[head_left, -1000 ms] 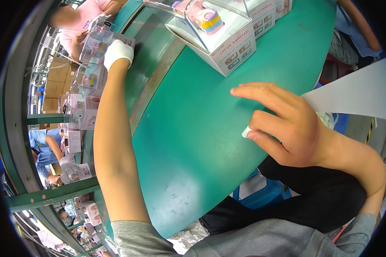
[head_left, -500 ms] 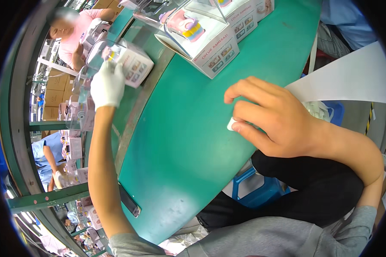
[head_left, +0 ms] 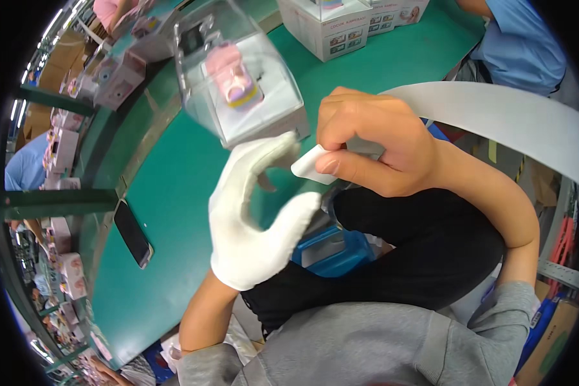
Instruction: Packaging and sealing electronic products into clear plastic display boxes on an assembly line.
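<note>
My left hand (head_left: 248, 219) wears a white glove and is open, thumb and fingers spread in a wide curve. It holds nothing and hovers just left of my right hand (head_left: 383, 141). The bare right hand pinches a flat white piece like paper or a label (head_left: 312, 165) between thumb and forefinger. Behind that hand a long white strip (head_left: 495, 106) curves away to the right; whether it joins the pinched piece is hidden. Beyond the glove, a box with a clear plastic cover (head_left: 202, 96) stands on the green table (head_left: 167, 193), a pink and yellow toy camera (head_left: 230, 74) inside.
More white toy boxes (head_left: 341, 32) stand at the table's far side. A dark phone (head_left: 134, 235) lies at the left. Beyond the left edge are a green frame (head_left: 64, 202) and boxed toys. A blue stool (head_left: 334, 251) is below; a person in blue (head_left: 521, 48) sits far right.
My left hand has let go of a box at the far left and come back beside the right hand. A covered toy box now stands nearer. The right hand has shifted left with its white piece.
</note>
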A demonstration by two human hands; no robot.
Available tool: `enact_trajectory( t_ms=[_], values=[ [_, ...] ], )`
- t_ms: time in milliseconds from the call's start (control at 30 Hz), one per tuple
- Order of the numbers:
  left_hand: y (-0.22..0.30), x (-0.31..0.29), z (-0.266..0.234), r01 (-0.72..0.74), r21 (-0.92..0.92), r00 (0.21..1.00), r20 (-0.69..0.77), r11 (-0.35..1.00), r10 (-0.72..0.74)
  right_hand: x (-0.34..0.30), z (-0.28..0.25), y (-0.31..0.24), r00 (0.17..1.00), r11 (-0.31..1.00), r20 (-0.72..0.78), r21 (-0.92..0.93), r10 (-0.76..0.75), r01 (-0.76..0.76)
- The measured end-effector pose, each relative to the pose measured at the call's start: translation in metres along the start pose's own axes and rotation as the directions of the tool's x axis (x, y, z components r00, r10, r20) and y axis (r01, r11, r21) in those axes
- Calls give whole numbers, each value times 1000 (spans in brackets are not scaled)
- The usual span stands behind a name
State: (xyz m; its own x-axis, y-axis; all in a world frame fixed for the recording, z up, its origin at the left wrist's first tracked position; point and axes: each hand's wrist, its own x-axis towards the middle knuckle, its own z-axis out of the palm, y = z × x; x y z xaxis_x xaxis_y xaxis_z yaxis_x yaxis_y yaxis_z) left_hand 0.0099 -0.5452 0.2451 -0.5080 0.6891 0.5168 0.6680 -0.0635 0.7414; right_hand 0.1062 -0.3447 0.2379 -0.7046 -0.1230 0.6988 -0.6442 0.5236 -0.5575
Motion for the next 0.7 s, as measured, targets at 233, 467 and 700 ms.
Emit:
enact_trajectory(
  t_ms=[233,467,700],
  values=[
    [5,-41,0,22,-275,998,56,961,-7,6,8,-34,997,998,74,46,33,-36],
    [29,-57,20,221,-542,954,-54,811,-296,8,7,-45,987,998,149,-30,58,-54],
    [36,-70,43,342,-786,854,32,514,-519,6,6,-38,979,978,201,-198,-27,67]
  ],
)
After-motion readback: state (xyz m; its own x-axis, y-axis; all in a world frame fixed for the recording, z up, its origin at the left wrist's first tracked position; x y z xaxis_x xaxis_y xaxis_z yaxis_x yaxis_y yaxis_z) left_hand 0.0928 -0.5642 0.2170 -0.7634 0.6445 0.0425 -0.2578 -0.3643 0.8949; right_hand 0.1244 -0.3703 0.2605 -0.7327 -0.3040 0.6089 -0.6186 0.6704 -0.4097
